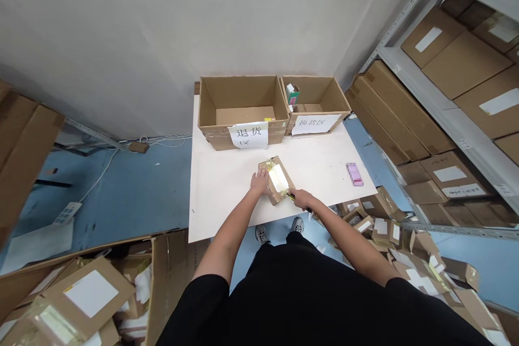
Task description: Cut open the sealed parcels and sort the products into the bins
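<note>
Taped cardboard box (283, 183) sits by the surface's (219, 189) near edge, lengthwise far-left to near-right, left hand (260, 180) spread on its left side, right hand (303, 199) gripping probably a box cutter (291, 196) at its near-right end.

We wear: one black top (308, 292), plain-fronted, short sleeves (208, 287) ending above the elbow; dark legwear (298, 238); one pair of shoes (261, 234), black-and-white patterned. Left hand (260, 179), right hand (303, 199): bare.

Two bins (243, 92) (310, 86), one parcel (279, 179), one tool (291, 196) show.
</note>
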`<action>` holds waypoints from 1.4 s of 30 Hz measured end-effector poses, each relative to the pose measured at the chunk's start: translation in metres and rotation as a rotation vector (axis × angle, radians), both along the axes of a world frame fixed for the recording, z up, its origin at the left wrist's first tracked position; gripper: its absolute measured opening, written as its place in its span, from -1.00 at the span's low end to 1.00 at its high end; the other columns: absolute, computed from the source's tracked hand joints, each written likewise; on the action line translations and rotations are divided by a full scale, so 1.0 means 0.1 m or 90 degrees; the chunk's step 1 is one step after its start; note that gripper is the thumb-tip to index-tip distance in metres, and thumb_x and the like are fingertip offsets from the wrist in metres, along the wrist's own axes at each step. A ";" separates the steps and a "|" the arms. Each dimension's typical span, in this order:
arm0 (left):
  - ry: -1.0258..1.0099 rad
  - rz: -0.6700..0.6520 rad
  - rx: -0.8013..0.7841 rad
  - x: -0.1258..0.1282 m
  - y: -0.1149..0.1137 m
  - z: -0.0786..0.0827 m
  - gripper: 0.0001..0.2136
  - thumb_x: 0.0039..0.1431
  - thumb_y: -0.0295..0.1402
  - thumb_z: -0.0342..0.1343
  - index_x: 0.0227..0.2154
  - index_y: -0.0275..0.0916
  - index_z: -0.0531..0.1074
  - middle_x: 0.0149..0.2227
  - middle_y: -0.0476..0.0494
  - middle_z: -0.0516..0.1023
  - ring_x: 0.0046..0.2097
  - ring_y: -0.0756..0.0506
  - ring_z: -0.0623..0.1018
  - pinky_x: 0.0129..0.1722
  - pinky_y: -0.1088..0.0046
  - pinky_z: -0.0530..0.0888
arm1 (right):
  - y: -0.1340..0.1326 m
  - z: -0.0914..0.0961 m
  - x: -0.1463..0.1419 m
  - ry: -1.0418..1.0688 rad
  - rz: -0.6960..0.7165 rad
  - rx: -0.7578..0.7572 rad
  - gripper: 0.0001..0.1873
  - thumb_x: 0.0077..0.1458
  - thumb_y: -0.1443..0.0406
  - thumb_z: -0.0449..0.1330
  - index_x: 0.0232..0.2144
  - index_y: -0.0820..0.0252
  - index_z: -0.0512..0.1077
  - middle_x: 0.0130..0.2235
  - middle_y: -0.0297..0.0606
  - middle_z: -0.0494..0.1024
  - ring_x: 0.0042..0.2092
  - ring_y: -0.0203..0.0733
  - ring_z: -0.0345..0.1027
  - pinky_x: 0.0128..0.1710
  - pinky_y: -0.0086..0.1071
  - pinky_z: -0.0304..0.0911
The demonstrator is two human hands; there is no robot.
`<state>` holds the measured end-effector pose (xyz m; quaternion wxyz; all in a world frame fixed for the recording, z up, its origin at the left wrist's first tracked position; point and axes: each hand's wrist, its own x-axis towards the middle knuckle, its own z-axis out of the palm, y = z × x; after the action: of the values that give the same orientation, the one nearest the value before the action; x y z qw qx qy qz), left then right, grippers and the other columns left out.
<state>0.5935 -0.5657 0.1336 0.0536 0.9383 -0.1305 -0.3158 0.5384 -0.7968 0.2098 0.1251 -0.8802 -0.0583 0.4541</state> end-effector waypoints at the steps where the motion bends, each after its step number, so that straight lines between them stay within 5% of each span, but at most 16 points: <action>1: -0.008 0.004 -0.004 0.00 0.00 -0.01 0.35 -0.14 0.21 0.41 0.56 -0.30 -0.22 0.59 -0.40 -0.39 0.57 -0.40 -0.35 0.51 0.00 -0.12 | -0.09 -0.01 -0.05 -0.006 0.005 -0.002 -0.38 0.15 0.44 0.21 0.25 0.01 0.38 0.04 -0.07 0.62 -0.43 -0.21 0.55 -0.41 -0.42 0.38; 6: -0.041 0.041 -0.006 -0.06 -0.13 -0.03 0.30 -0.11 0.22 0.41 0.55 -0.26 -0.13 0.59 -0.43 -0.29 0.56 -0.48 -0.28 0.49 -0.02 -0.04 | -0.61 -0.22 -0.19 -0.208 -0.213 0.049 -0.41 0.42 0.26 0.04 0.43 0.01 0.10 -0.12 -0.19 0.68 -0.25 -0.09 0.60 -0.22 -0.37 0.40; 9: -0.064 0.084 0.003 -0.16 -0.44 -0.05 0.22 0.00 0.34 0.28 0.55 -0.25 -0.09 0.58 -0.46 -0.20 0.55 -0.52 -0.28 0.46 -0.05 0.03 | -0.68 -0.45 -0.09 -0.273 -0.324 0.039 -0.25 0.43 0.05 0.04 0.50 0.13 -0.09 -0.01 -0.06 0.65 -0.04 0.04 0.61 -0.07 -0.27 0.41; 15: -0.111 0.205 0.069 -0.37 -1.35 -0.15 0.10 0.23 0.38 -0.09 0.52 -0.49 -0.05 0.45 -0.66 0.16 0.48 -0.60 0.03 0.39 -0.12 0.15 | -0.51 -0.80 0.47 -0.305 -0.409 0.007 0.03 0.29 0.02 0.23 0.52 0.20 -0.23 0.18 0.05 0.55 0.17 0.12 0.50 0.05 -0.22 0.38; 18: -0.119 0.234 0.103 -0.42 -1.60 -0.21 -0.02 0.35 0.28 -0.22 0.52 -0.49 -0.03 0.42 -0.65 0.23 0.43 -0.60 0.12 0.34 -0.17 0.19 | -0.63 -0.87 0.79 -0.315 -0.395 0.027 0.08 0.22 0.08 0.34 0.53 0.12 -0.21 0.18 -0.02 0.55 0.18 0.08 0.49 0.07 -0.25 0.37; 24: -0.120 0.192 0.140 -0.28 -1.63 -0.18 -0.31 0.47 0.00 -0.15 0.44 -0.42 0.22 0.26 -0.58 0.43 0.25 -0.48 0.36 0.27 -0.09 0.29 | -0.93 -0.91 1.21 -0.229 -0.309 0.083 0.19 0.10 0.04 0.46 0.52 0.09 -0.14 0.14 -0.07 0.59 0.17 0.06 0.50 0.05 -0.28 0.39; 29: -0.093 0.166 0.129 -0.12 -1.58 -0.10 -0.35 0.46 -0.03 -0.07 0.36 -0.47 0.35 0.23 -0.63 0.41 0.26 -0.50 0.36 0.25 -0.07 0.33 | -1.11 -0.95 1.06 -0.251 -0.363 0.137 0.00 0.29 0.01 0.25 0.53 0.15 -0.16 0.18 -0.01 0.57 0.16 0.04 0.51 0.06 -0.30 0.39; 32: -0.106 0.162 0.124 -0.16 -1.57 -0.07 -0.34 0.47 0.00 -0.10 0.39 -0.42 0.31 0.28 -0.61 0.38 0.31 -0.47 0.33 0.27 0.00 0.35 | -1.29 -0.94 0.86 -0.251 -0.407 0.181 -0.17 0.39 0.04 0.10 0.52 0.14 -0.13 0.14 -0.04 0.59 0.08 -0.02 0.56 0.00 -0.33 0.42; 36: -0.120 0.176 0.130 -0.30 -1.65 -0.10 -0.32 0.49 0.01 -0.22 0.50 -0.28 0.09 0.42 -0.50 0.25 0.40 -0.43 0.25 0.26 0.04 0.42 | -1.53 -0.90 0.69 -0.171 -0.413 0.241 -0.42 0.48 0.13 -0.09 0.44 0.08 -0.02 -0.16 -0.27 0.65 -0.32 -0.20 0.60 -0.24 -0.42 0.45; 42: -0.093 0.207 0.129 -0.34 -1.89 -0.17 -0.41 0.51 -0.06 -0.25 0.53 0.01 0.02 0.55 -0.22 0.07 0.43 -0.47 0.22 0.21 -0.01 0.47 | -1.68 -0.80 0.73 -0.124 -0.300 0.287 -0.50 0.46 0.27 -0.02 0.37 -0.02 0.09 -0.31 -0.46 0.59 -0.52 -0.35 0.46 -0.33 -0.54 0.38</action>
<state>0.5597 -0.7542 0.1169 -0.0007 0.9680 0.0519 -0.2457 0.6118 -0.9645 0.1295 0.4121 -0.8589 0.0364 0.3020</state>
